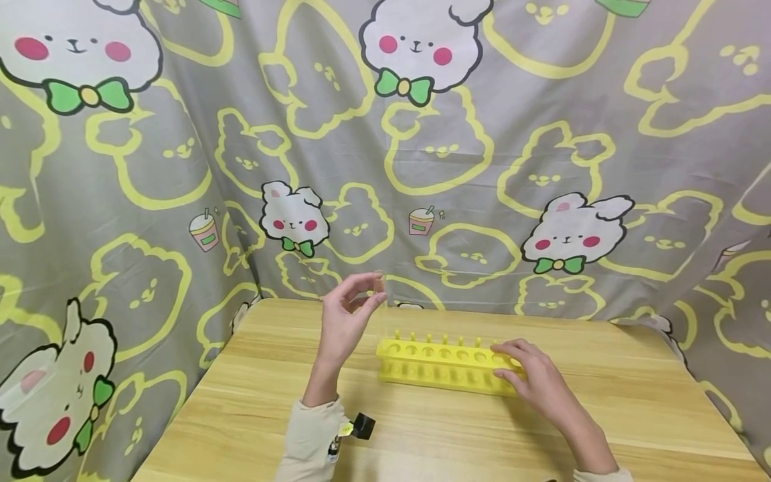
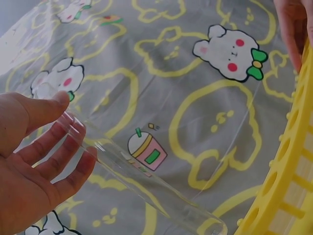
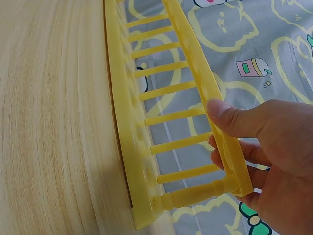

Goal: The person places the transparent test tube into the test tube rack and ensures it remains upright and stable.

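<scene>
A clear test tube (image 2: 151, 183) is pinched near its top end between the thumb and fingers of my left hand (image 1: 345, 320). In the head view the see-through tube hangs down close to the left end of a yellow test tube rack (image 1: 446, 363). The rack stands on the table, with a row of round holes on top and a row of pegs along its far side. My right hand (image 1: 539, 375) grips the rack's right end, thumb on the near edge of the top shelf and fingers over the far side.
The wooden table (image 1: 241, 408) reaches back to a grey curtain (image 1: 355, 161) printed with rabbits and cups, which also hangs at both sides. A small black block with a yellow tag (image 1: 363, 426) sits at the left cuff.
</scene>
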A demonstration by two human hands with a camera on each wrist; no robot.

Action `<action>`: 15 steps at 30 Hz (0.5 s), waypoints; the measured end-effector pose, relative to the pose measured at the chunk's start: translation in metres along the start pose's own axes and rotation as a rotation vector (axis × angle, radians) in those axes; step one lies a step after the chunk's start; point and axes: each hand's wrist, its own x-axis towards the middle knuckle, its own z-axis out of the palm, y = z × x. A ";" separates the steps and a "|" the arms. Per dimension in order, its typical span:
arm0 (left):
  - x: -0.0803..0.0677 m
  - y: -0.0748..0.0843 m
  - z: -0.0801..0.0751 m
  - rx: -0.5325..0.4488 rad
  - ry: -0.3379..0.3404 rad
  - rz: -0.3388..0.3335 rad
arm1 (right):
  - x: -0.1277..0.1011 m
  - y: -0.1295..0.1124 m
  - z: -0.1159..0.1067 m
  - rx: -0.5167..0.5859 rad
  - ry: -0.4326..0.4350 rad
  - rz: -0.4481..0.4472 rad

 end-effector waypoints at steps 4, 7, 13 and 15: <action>0.000 -0.001 0.002 -0.002 -0.006 -0.001 | 0.000 0.000 0.000 0.003 -0.002 0.000; 0.000 -0.001 0.004 -0.008 -0.006 0.000 | 0.001 -0.001 0.000 0.002 -0.004 0.000; -0.001 -0.001 0.008 -0.023 -0.007 0.000 | 0.001 -0.001 -0.001 0.007 0.000 -0.002; -0.001 -0.001 0.010 -0.026 -0.013 -0.001 | 0.000 -0.001 -0.001 0.005 0.004 -0.003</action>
